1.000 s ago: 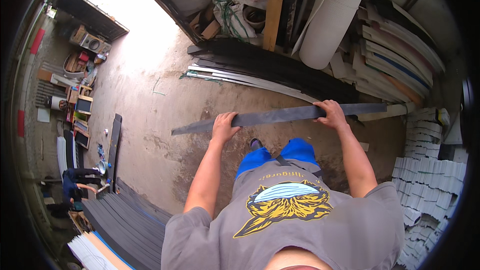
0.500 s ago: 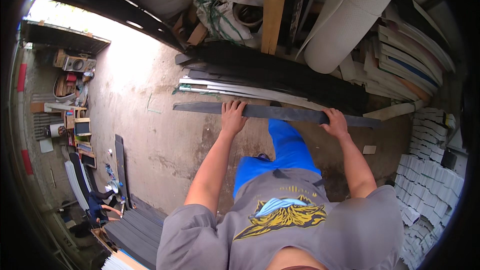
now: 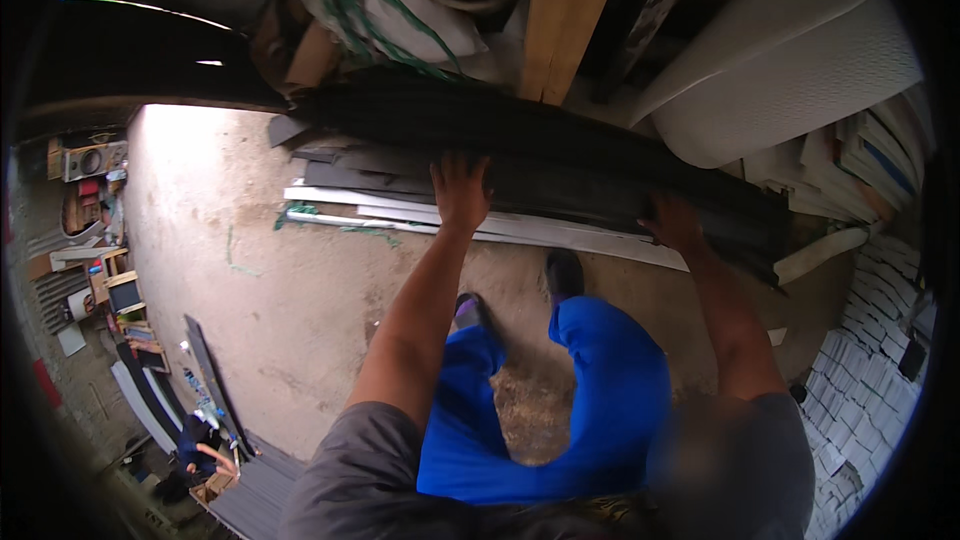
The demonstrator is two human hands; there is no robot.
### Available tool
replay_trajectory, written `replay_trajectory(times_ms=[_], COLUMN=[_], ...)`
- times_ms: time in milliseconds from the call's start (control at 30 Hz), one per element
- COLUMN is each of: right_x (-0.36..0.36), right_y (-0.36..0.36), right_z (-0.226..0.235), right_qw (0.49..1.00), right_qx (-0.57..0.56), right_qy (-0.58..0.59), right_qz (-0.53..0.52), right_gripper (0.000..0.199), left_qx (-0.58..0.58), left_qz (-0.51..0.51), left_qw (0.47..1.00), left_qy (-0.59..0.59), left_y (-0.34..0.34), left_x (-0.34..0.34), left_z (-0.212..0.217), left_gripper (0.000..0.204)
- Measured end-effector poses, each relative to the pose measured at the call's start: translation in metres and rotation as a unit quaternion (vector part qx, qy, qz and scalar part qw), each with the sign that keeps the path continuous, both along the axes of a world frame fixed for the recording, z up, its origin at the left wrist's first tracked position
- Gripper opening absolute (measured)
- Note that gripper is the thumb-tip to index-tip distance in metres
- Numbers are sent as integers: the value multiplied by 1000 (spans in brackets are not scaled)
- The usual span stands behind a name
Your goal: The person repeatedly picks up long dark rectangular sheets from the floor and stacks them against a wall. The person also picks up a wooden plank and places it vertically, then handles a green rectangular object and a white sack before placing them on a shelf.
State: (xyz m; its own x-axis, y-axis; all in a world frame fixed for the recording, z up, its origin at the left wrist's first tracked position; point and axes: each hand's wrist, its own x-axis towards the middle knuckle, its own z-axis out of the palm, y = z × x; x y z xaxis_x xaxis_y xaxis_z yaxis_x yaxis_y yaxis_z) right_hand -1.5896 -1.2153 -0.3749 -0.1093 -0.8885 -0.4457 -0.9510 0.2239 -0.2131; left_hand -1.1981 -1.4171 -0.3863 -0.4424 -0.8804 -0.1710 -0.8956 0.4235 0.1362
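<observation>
Both my arms reach forward over a long stack of dark grey and black strips (image 3: pixel 560 185) lying on the floor. My left hand (image 3: pixel 462 195) rests on the stack with its fingers stretched out and spread. Further right, my right hand (image 3: pixel 676 221) lies in shadow on the same dark strips, thumb apart from the fingers. No single strip stands out between my hands. White strips (image 3: pixel 420 212) run along the near side of the stack, with green string (image 3: pixel 300 210) at their left end.
A wooden post (image 3: pixel 570 20) and a large white roll (image 3: pixel 790 60) stand behind the stack. Stacked white pieces (image 3: pixel 860 380) line the right side. At the lower left, a person (image 3: pixel 200 450) works beside grey boards (image 3: pixel 265 495). My feet stand close to the white strips.
The long grey strip gripped in both hands has gone forward and down onto the dark stack. My hands moved forward with it, my left fingers spread out, and my body bent over.
</observation>
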Motion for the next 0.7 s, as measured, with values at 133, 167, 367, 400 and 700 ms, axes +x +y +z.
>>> replay_trajectory(times_ms=[133, 167, 367, 400, 700], right_x=[-2, 0, 37, 36, 27], right_y=[-32, -37, -142, -162, -221], right_z=[-106, -128, -183, -191, -211], right_qw=[999, 998, 979, 974, 993], right_qx=[-49, -56, -195, -218, 32], right_qy=[12, 27, -27, -44, -84], right_qz=[-2, -3, 44, 40, -79], right_gripper=[83, 85, 94, 96, 109], left_qx=[-11, -14, -90, -99, 296], left_qz=[41, 58, 426, 512, 526], left_qw=[999, 998, 817, 739, 507], left_qy=[-13, 2, 379, 427, 616], left_y=[-21, -22, 38, 50, 71], left_x=[-22, -25, -48, -53, -49], left_z=[-111, -138, -233, -245, -252], left_gripper=[56, 55, 61, 64, 101])
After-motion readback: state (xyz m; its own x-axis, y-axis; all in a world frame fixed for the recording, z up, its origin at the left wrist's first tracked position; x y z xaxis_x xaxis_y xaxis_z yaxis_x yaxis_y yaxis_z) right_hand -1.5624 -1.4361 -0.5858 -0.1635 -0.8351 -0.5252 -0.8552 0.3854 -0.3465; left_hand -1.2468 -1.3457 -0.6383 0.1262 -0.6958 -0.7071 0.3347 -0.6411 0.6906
